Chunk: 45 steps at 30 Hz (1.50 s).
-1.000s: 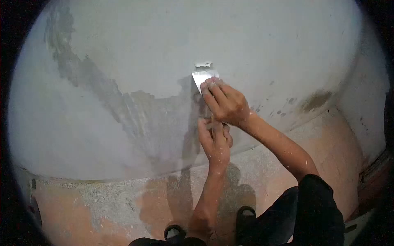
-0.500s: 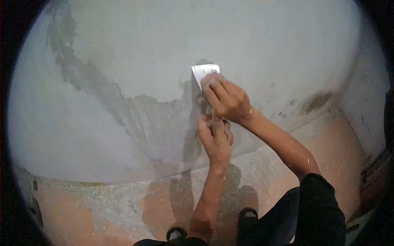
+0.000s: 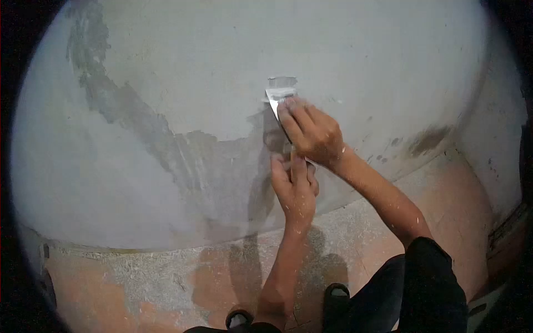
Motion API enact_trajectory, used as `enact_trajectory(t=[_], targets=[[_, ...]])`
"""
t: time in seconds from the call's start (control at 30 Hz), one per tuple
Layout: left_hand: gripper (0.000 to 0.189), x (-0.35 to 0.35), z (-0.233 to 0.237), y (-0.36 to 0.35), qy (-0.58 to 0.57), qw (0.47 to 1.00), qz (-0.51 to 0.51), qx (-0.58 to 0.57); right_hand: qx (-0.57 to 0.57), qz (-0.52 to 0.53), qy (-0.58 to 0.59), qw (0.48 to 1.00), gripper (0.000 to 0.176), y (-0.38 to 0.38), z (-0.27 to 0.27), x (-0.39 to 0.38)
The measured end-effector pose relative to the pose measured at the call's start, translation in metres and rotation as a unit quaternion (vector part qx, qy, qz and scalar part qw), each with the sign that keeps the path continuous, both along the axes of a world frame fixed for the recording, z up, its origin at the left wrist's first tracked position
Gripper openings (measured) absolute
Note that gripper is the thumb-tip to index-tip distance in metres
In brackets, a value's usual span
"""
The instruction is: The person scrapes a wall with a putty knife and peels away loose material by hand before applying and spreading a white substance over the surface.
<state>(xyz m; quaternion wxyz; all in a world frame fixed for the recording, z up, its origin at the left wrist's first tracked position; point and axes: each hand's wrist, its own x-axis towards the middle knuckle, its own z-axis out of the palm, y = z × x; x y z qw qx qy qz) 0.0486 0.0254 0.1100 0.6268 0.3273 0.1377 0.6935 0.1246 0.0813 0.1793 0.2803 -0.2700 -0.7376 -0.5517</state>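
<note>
A putty knife (image 3: 273,100) with a bright metal blade lies against the pale wall (image 3: 355,61). My right hand (image 3: 313,130) grips it near the blade, fingers pressed on the metal. Lower down, my left hand (image 3: 298,186) is closed with fingers curled around what looks like the handle end, mostly hidden. Just above the blade is a small grey smoothed patch (image 3: 283,81). White paste shows along the blade's edge.
A long darker grey streak (image 3: 130,105) runs down the wall on the left. Brown stains (image 3: 428,141) mark the wall's lower right. The floor (image 3: 166,283) is spattered with white, and my sandalled feet (image 3: 337,294) stand on it.
The blade has slid slightly down and right on the wall and turned more edge-on. A grey patch now shows above it. My left hand has barely shifted.
</note>
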Motion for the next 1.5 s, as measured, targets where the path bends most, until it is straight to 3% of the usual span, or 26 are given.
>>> enact_trajectory(t=[0.07,0.17,0.27,0.37,0.43,0.5,0.57,0.67,0.77,0.9,0.97,1.1,1.17,1.27,1.33,1.43,1.47,1.5], targets=[[0.024,0.001,-0.005,0.003,0.01,1.0,-0.001,0.01,0.03,0.01,-0.01,0.999,0.015,0.013,-0.01,0.009],[0.019,-0.005,0.006,-0.001,0.025,0.999,0.002,0.026,0.028,-0.007,0.001,1.0,0.014,-0.007,0.028,-0.005],[0.02,0.001,-0.002,-0.005,0.013,1.0,0.003,0.014,0.047,-0.002,-0.011,0.999,0.014,0.003,0.0,0.004],[0.019,-0.003,0.003,-0.002,0.03,0.998,0.015,0.05,0.08,0.0,-0.035,0.996,0.016,0.002,0.014,0.002],[0.02,-0.003,0.013,-0.004,0.002,0.998,0.003,0.056,0.018,-0.006,-0.022,1.0,0.016,-0.013,0.036,-0.007],[0.02,-0.001,0.011,-0.002,-0.024,0.998,-0.006,0.054,0.044,0.018,-0.005,0.999,0.017,0.001,0.019,0.0],[0.018,0.004,0.0,0.003,0.021,0.999,-0.013,0.023,0.019,0.004,-0.012,1.0,0.019,0.01,0.006,0.008],[0.018,-0.005,0.017,0.0,-0.007,0.999,-0.023,0.046,0.051,0.0,-0.027,0.998,0.014,-0.003,0.034,-0.003],[0.02,-0.003,0.01,-0.002,-0.012,0.999,0.0,0.041,0.045,-0.013,-0.012,0.999,0.013,-0.003,0.01,-0.001],[0.02,-0.01,0.018,-0.003,0.04,0.999,0.002,0.024,0.023,-0.002,-0.005,1.0,0.012,-0.008,0.037,-0.009],[0.022,-0.01,0.018,-0.004,-0.009,0.999,-0.014,0.051,0.026,-0.017,-0.002,1.0,0.011,-0.008,0.027,-0.006],[0.023,-0.01,0.021,-0.015,0.016,0.999,-0.007,0.033,0.134,-0.009,-0.034,0.99,0.009,-0.012,0.03,-0.008],[0.022,-0.017,0.036,-0.009,-0.025,0.996,-0.016,0.083,0.022,-0.052,-0.009,0.998,0.011,-0.023,0.047,-0.017],[0.022,-0.007,0.013,0.002,0.003,0.998,0.003,0.07,0.082,-0.024,-0.016,0.996,0.015,0.004,0.024,-0.004],[0.024,-0.009,0.025,0.002,0.016,0.996,0.035,0.075,0.134,-0.02,-0.054,0.989,0.024,0.008,0.037,-0.006],[0.022,-0.027,0.056,0.009,-0.035,0.995,-0.016,0.09,0.151,-0.015,-0.001,0.988,0.016,0.0,0.067,-0.024],[0.023,-0.03,0.053,0.002,-0.01,0.997,-0.012,0.072,0.098,0.022,0.029,0.995,0.024,0.005,0.056,-0.022],[0.023,-0.029,0.042,0.001,-0.009,0.997,-0.009,0.076,0.047,-0.023,0.035,0.998,0.014,-0.005,0.039,-0.023]])
